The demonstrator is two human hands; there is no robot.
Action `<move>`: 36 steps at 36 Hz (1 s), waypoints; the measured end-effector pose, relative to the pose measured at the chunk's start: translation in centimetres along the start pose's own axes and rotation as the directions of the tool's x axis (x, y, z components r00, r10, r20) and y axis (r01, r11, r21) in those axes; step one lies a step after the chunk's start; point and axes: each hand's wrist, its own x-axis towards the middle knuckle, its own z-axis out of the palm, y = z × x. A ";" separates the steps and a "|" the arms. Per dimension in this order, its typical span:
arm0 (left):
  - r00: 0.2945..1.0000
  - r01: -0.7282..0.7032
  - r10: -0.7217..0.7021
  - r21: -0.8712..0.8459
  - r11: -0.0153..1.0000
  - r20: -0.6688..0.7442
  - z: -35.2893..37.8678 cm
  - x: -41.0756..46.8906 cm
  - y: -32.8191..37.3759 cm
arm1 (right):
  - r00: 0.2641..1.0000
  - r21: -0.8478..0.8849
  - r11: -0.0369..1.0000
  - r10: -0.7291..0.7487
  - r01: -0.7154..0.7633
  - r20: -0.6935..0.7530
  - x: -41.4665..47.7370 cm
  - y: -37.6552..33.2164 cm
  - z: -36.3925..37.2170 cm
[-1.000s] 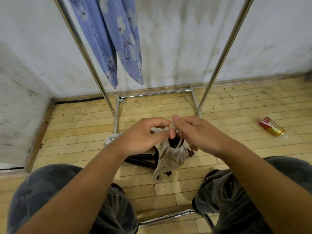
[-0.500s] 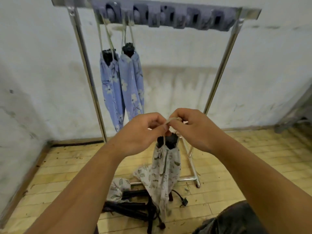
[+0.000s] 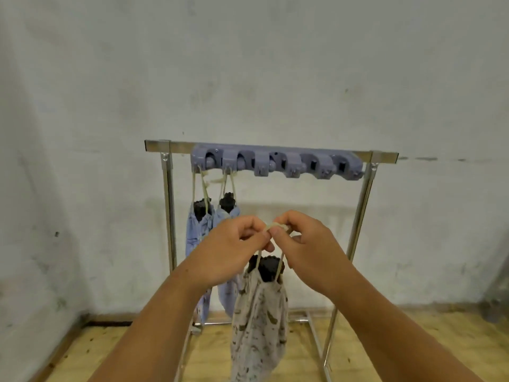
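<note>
**Pouch held by its cord, well short of the hooks**

We face a chrome metal garment rack (image 3: 170, 216) spanning the middle of the frame. A lilac-grey plastic hook rail (image 3: 275, 161) runs along its top bar, and two blue floral fabric pouches (image 3: 196, 232) hang from its leftmost hooks. Our beige leaf-printed drawstring pouch (image 3: 259, 326) dangles at lower centre, directly beneath both hands. Our left hand (image 3: 234, 249) and right hand (image 3: 308, 244) each pinch the cream drawstring loop (image 3: 275, 225) between thumb and fingertips, well below the rail. We judge the thin cord to be the risk. If either pinch loosens while we spread the loop, the pouch drops to the wooden floor (image 3: 385, 348), or the narrow loop misses its hook.
</note>
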 end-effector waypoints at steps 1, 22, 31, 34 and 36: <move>1.000 -0.003 0.003 0.001 1.000 -0.006 -0.4 0.4 0.4 | 1.000 0.006 1.000 -0.011 0.011 -0.006 0.5 -0.2 -0.2; 0.976 -0.041 0.090 0.237 0.971 -0.197 -5.1 8.7 4.2 | 0.992 -0.056 0.998 -0.046 0.040 -0.119 10.5 -1.1 -3.3; 0.975 0.011 0.069 0.356 0.934 -0.211 -5.8 12.9 2.4 | 0.987 -0.184 0.983 -0.047 0.017 -0.156 14.4 1.1 -2.9; 0.969 0.029 0.073 0.404 0.914 -0.234 -6.2 14.2 1.6 | 0.987 -0.225 0.974 -0.060 0.026 -0.147 15.6 1.7 -2.5; 0.965 0.031 0.086 0.434 0.900 -0.247 -6.4 14.8 1.1 | 0.987 -0.243 0.970 -0.062 0.024 -0.148 16.2 2.1 -2.0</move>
